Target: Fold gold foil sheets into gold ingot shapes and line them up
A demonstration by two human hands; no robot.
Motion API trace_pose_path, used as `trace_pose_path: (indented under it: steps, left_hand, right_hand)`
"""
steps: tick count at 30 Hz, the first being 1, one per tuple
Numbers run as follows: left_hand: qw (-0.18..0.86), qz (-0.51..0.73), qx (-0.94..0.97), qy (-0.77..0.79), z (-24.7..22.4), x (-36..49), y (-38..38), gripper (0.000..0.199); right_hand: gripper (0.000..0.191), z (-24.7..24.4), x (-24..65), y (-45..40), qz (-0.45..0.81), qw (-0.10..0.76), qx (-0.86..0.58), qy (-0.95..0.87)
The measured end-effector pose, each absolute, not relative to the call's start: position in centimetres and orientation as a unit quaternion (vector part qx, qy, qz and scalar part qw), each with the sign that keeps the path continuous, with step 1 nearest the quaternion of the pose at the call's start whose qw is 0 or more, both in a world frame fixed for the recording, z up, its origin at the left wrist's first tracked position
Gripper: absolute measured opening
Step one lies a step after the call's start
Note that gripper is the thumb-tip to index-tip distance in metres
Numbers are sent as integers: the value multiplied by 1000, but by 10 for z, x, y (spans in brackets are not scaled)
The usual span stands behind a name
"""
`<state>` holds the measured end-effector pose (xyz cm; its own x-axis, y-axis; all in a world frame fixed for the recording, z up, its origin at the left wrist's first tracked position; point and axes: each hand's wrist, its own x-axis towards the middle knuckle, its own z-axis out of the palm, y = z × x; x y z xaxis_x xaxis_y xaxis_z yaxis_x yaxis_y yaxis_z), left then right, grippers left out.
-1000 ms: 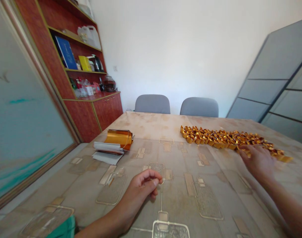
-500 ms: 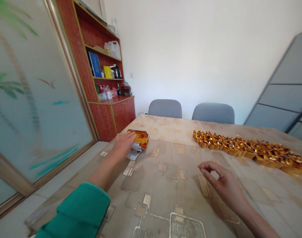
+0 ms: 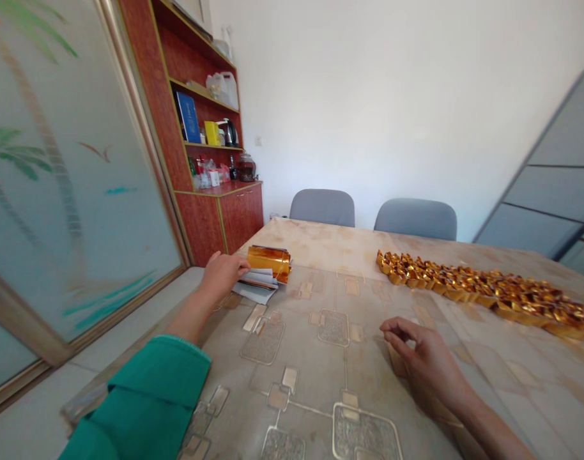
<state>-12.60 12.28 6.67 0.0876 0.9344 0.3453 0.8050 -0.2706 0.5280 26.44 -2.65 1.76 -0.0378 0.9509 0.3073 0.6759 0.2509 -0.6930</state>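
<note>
L hand (image 3: 221,276) right at left edge of curled gold foil stack (image 3: 268,262), fingers on it or just beside, can't tell if gripping; R hand (image 3: 429,364) half-curled, nothing held, front-right of stack, near folded gold ingots row (image 3: 484,294), which sits right of stack, on tablecloth (image 3: 315,377).

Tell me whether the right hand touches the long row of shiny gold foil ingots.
Apart. The head view shows patterned tablecloth between the right hand and the row of gold foil ingots.
</note>
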Motion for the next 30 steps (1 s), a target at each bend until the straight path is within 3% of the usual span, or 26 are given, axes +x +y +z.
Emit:
trace_pose_path:
  steps: [3,14,20,23,27,30]
  left_hand:
    - [46,272,733,621,63,-131,123,11]
    - [-96,372,734,560,68,-115,111,22]
    - [-99,449,781,423,64,-79,91,14]
    - [-77,518,830,191,54,-54,73,13]
    - [-14,502,862,64,41,-23,45,14]
    - [8,447,894,11,36,-10,29,18]
  right_hand:
    - [23,18,264,-27,183,375,-588,-693]
    - [25,15,264,-26,248,415,-584,-652]
    - [35,16,265,-23,310,468,-583,-587]
    - [45,20,267,-25,391,489,-571,-531]
    - [60,24,272,-29,554,498,-473,-470]
    - [64,26,274,-32,598,476,-436,-475]
